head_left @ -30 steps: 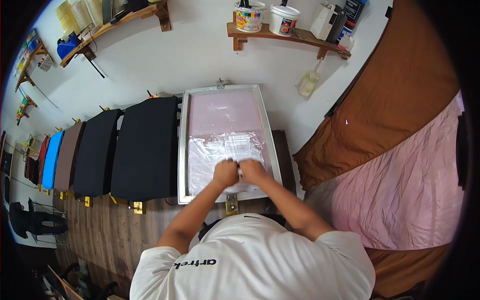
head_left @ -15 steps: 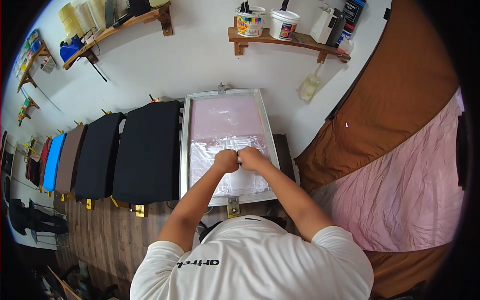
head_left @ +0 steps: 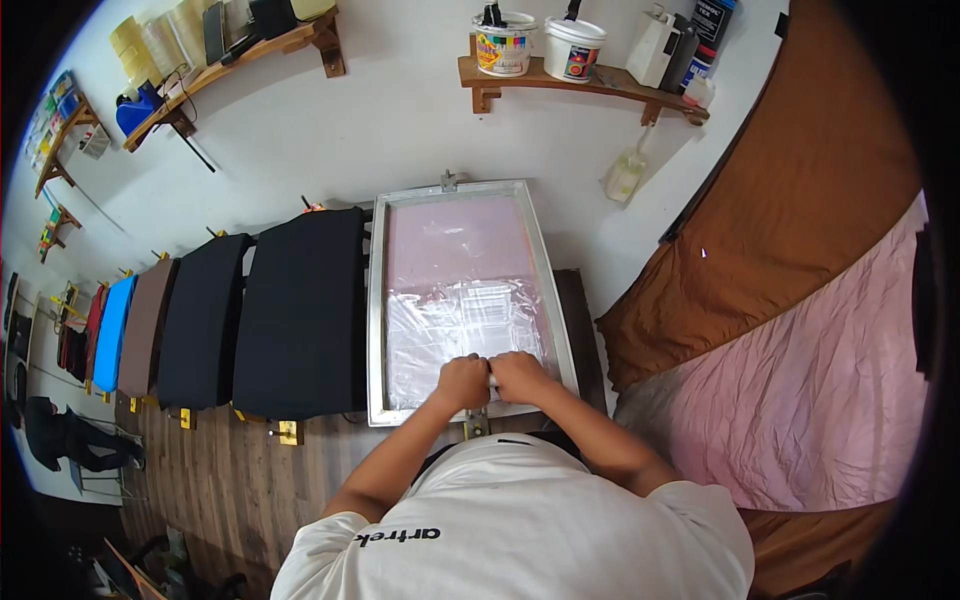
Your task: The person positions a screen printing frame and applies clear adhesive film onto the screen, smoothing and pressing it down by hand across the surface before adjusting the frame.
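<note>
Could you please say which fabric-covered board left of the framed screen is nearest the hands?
The black board directly beside the framed screen; the second black board, brown board, blue board and red board all lie farther left.

I'd call this a screen-printing workshop. Right by me lies a metal-framed printing screen, and off to its left runs a row of cloth-covered boards: two black boards nearest, then a brown board, a bright blue board and darker ones beyond, with yellow metal brackets at their near ends. On the far wall, the right-hand wooden shelf carries labelled white tubs and plastic bottles.
</note>
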Tool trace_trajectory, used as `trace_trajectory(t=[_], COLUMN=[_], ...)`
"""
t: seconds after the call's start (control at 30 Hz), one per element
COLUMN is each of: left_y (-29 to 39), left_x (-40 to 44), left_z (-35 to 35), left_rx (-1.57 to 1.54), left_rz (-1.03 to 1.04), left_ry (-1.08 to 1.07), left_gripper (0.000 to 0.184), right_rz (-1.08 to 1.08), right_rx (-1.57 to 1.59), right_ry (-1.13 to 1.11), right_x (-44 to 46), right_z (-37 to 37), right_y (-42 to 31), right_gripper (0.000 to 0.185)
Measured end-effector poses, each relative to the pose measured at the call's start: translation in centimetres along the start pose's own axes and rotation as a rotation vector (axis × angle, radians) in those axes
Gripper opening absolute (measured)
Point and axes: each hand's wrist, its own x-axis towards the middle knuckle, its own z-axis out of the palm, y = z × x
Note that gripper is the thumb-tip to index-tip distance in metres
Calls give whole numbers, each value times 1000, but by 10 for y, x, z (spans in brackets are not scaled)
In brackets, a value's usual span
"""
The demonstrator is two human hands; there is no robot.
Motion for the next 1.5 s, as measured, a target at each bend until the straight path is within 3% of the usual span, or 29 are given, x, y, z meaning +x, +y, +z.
trace_trajectory(t=[0.1,0.17,0.33,0.47,0.57,0.63,0.83,0.93,1.17,1.43,1.5], left_y=[-1,-3,-15,-5,10,3,-26,-19,-4,-9,-14], left_x=[20,34,27,-4,-15,8,75,72,11,18,37], left_z=[-22,-36,16,30,-6,-16,-29,-33,-8,-19,-37], left_rx=[27,31,25,-21,-53,-61,-6,139,78,-20,-12], left_rz=[-81,-89,100,79,-70,-177,-147,-96,-14,-69,-77], left_ry=[-182,-142,337,267,-11,-120,16,-26,-72,-220,-200], left_gripper=[28,25,17,19,22,27,24,23,18,38,38], right_rz=[27,50,7,21,101,32,41,47,48,25,50], right_rx=[-4,-23,-67,-64,-11,14,-51,-77,-68,33,32], right_ry=[-139,-93,222,144,-119,-147,111,21,-127,-211,-120], right_x=[16,31,22,-15,-11,10,70,64,9,17,35], right_z=[-14,-25,24,32,0,-15,-26,-33,-8,-15,-19], right_y=[10,14,20,1,-8,8,35,30,-2,9,18], right_gripper=[24,24,16,23,23,20,18,18,17,24,23])
